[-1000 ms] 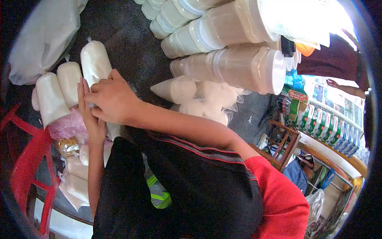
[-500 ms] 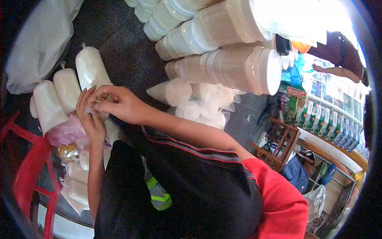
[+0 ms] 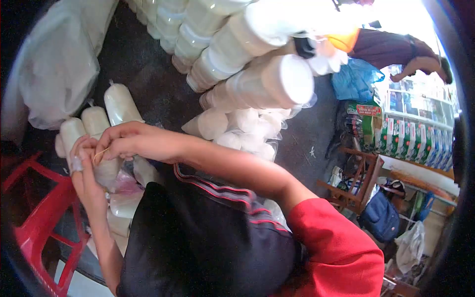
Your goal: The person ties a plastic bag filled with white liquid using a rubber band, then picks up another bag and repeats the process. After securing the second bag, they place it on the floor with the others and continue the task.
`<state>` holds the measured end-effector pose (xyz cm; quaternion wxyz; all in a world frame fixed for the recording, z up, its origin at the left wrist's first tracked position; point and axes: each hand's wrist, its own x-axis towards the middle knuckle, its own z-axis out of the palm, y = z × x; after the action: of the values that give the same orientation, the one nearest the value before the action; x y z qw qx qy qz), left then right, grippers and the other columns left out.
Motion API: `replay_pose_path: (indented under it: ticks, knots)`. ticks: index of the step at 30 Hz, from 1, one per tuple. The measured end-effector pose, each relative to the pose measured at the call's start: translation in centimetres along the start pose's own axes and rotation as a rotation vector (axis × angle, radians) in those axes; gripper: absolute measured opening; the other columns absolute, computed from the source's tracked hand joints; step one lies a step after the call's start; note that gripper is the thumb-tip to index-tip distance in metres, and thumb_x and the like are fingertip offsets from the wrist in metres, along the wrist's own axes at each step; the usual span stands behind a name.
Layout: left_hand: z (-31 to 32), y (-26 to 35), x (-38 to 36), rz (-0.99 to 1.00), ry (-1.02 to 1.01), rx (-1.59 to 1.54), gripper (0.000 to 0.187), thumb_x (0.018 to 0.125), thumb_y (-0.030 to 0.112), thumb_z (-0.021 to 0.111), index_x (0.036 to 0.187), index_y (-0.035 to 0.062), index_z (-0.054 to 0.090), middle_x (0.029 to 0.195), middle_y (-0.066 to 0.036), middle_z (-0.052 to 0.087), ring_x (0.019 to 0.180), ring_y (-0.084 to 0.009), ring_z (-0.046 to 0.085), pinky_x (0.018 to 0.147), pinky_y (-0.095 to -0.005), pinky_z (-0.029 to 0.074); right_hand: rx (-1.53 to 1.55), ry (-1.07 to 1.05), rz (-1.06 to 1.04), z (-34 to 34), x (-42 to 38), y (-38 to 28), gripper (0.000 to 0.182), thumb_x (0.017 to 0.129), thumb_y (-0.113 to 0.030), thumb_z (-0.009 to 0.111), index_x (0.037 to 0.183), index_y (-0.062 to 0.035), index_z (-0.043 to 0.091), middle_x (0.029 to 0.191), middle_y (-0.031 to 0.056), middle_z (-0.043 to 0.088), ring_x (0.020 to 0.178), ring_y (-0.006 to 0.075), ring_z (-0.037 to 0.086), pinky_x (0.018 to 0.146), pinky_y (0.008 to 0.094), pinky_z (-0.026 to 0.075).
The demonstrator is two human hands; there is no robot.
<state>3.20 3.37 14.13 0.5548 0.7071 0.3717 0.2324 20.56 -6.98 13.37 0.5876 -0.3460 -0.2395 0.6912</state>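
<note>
My right hand (image 3: 132, 141) is closed in a pinch on a thin yellow rubber band (image 3: 101, 152). Close beside it, my left hand (image 3: 87, 168) has its fingers bent round the twisted top of a clear plastic bag (image 3: 76, 164). The filled part of a bag with pale contents (image 3: 106, 173) hangs just below the hands. Behind them stand tied bags of white stuff, one upright (image 3: 120, 105) and another partly covered by my fingers (image 3: 72, 130). Pink plastic (image 3: 127, 183) lies under the hands, near more filled bags.
Stacked white tubs (image 3: 257, 81) and white bags (image 3: 247, 123) stand ahead. A red plastic chair (image 3: 44, 213) is at the left, a large clear sack (image 3: 64, 64) behind it. Boxes (image 3: 403, 138), a wooden stool (image 3: 358, 180) and another person (image 3: 391, 49) are at the right.
Both hands have moved left and down in the view, and the rubber band is now stretched between them. The camera view has shifted, and the tubs appear farther left.
</note>
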Motion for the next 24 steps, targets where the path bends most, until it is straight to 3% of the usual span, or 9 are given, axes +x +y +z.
replay_pose_path:
  ticks: [4, 6, 8, 10, 12, 17, 20, 21, 24]
  knots:
    - [-4.6, 10.7, -2.1, 0.14, -0.131, -0.129, 0.036, 0.11, 0.025, 0.043, 0.127, -0.0045, 0.055, 0.113, -0.009, 0.057, 0.109, -0.0171, 0.053, 0.101, -0.0282, 0.038, -0.12, -0.119, 0.022, 6.8, -2.9, -8.2, 0.024, 0.095, -0.023, 0.064, 0.103, -0.0025, 0.072, 0.089, -0.004, 0.063, 0.079, 0.0046, 0.048, 0.07, 0.0226, 0.038]
    - [-6.7, 15.7, -4.2, 0.208, -0.113, 0.034, 0.035, 0.11, 0.025, 0.042, 0.125, -0.0043, 0.055, 0.121, -0.01, 0.055, 0.115, -0.0171, 0.05, 0.105, -0.029, 0.035, -0.11, -0.117, -0.001, 11.1, -5.8, -12.1, 0.022, 0.096, -0.025, 0.063, 0.097, -0.0053, 0.072, 0.087, -0.0038, 0.062, 0.079, 0.0061, 0.051, 0.069, 0.0244, 0.04]
    - [-10.6, 19.5, -6.8, 0.268, -0.183, 0.077, 0.046, 0.11, 0.032, 0.043, 0.14, -0.0017, 0.053, 0.136, -0.01, 0.056, 0.129, -0.0211, 0.051, 0.111, -0.0343, 0.037, -0.053, -0.187, -0.079, 14.7, -8.4, -14.2, 0.023, 0.096, -0.024, 0.061, 0.096, -0.004, 0.073, 0.087, -0.003, 0.062, 0.079, 0.0078, 0.053, 0.071, 0.0252, 0.042]
    - [-13.9, 22.8, -10.3, 0.356, -0.302, 0.165, 0.054, 0.109, 0.041, 0.044, 0.14, -0.0018, 0.054, 0.137, -0.011, 0.057, 0.128, -0.0198, 0.052, 0.112, -0.0381, 0.038, -0.282, -0.241, -0.238, 18.1, -12.3, -16.1, 0.026, 0.097, -0.021, 0.058, 0.092, -0.0002, 0.072, 0.09, -0.0004, 0.066, 0.083, 0.0101, 0.056, 0.074, 0.0283, 0.045]
    - [-16.6, 28.2, -13.2, 0.284, -0.619, 0.215, 0.062, 0.107, 0.048, 0.042, 0.143, -0.0007, 0.053, 0.149, -0.017, 0.05, 0.139, -0.0233, 0.046, 0.114, -0.0431, 0.037, -0.422, -0.399, -0.309, 21.9, -17.3, -18.2, 0.029, 0.097, -0.02, 0.056, 0.089, 0.0041, 0.069, 0.089, 0.0044, 0.067, 0.086, 0.0141, 0.058, 0.077, 0.0332, 0.047]
    - [-6.4, 38.7, -20.2, 0.68, -0.52, 0.293, 0.058, 0.107, 0.045, 0.04, 0.133, -0.0028, 0.058, 0.146, -0.022, 0.05, 0.135, -0.0301, 0.048, 0.117, -0.045, 0.032, -0.821, -0.344, -1.04, 28.7, -27.7, -19.2, 0.029, 0.09, -0.021, 0.058, 0.075, 0.0031, 0.063, 0.092, 0.0134, 0.053, 0.088, 0.0276, 0.054, 0.078, 0.0369, 0.045]
    - [-3.4, 39.2, -22.1, 0.908, -0.479, 0.308, 0.056, 0.107, 0.043, 0.038, 0.126, -0.0044, 0.061, 0.144, -0.025, 0.049, 0.132, -0.0351, 0.05, 0.118, -0.0464, 0.029, -1.136, -0.218, -1.673, 27.6, -30.1, -19.2, 0.027, 0.079, -0.034, 0.065, 0.066, -0.0113, 0.058, 0.096, 0.0132, 0.055, 0.079, 0.0295, 0.054, 0.071, 0.0391, 0.044]
    - [-8.2, 32.5, -24.9, 0.98, -0.465, 0.311, 0.056, 0.107, 0.043, 0.037, 0.123, -0.0049, 0.062, 0.143, -0.026, 0.049, 0.131, -0.0368, 0.051, 0.119, -0.0469, 0.028, -1.264, -0.129, -1.792, 27.9, -31.3, -19.0, 0.021, 0.08, -0.031, 0.066, 0.07, -0.014, 0.059, 0.097, 0.0128, 0.055, 0.078, 0.0283, 0.055, 0.071, 0.0393, 0.044]
    - [-5.7, 39.6, -30.7, 0.824, -0.614, 0.136, 0.058, 0.107, 0.044, 0.038, 0.132, -0.0034, 0.059, 0.15, -0.025, 0.044, 0.138, -0.0336, 0.044, 0.119, -0.0465, 0.028, -1.413, 0.182, -2.258, 29.0, -32.0, -18.0, 0.007, 0.085, -0.022, 0.067, 0.082, -0.0211, 0.06, 0.103, 0.0108, 0.055, 0.077, 0.0254, 0.055, 0.07, 0.0402, 0.044]
